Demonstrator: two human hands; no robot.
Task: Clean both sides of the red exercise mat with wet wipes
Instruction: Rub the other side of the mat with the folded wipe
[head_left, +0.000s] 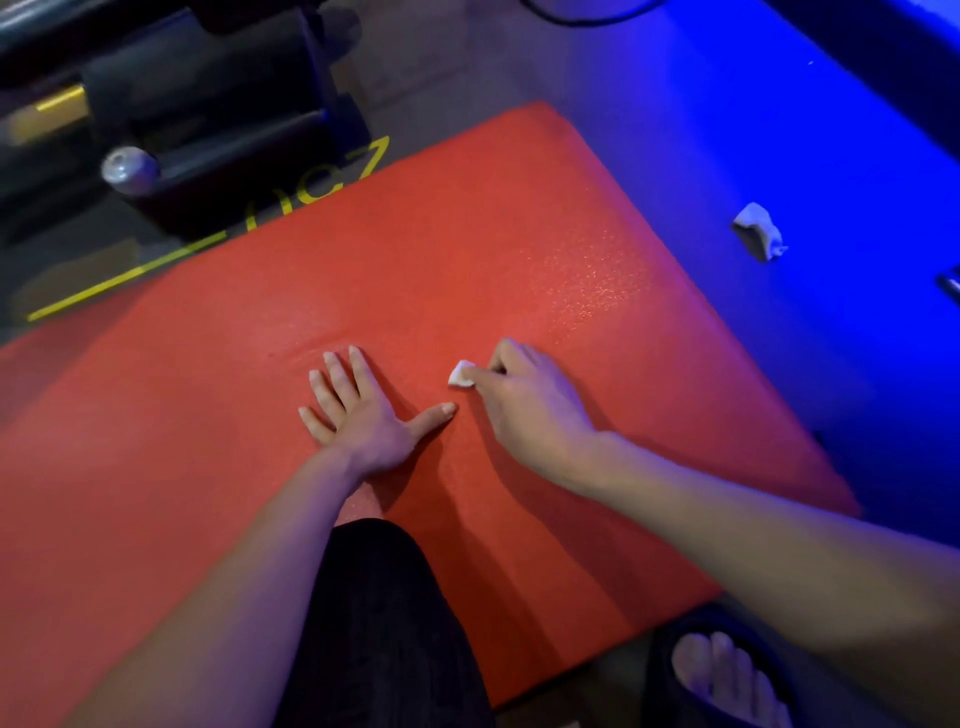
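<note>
The red exercise mat (467, 249), a pebbled foam slab, lies flat on the floor. The left hand (363, 410) presses it with fingers splayed straight; just beside, the right hand (524, 400) pinches a small folded white wet wipe (461, 374) against it.

You're in a gym — floor level. Evidence: black exercise machine (197, 104) with yellow trim and a chrome knob (127, 169), yellow line and numerals (317, 192) painted on the floor, red exercise mat (467, 260) — blue accent lighting.
</note>
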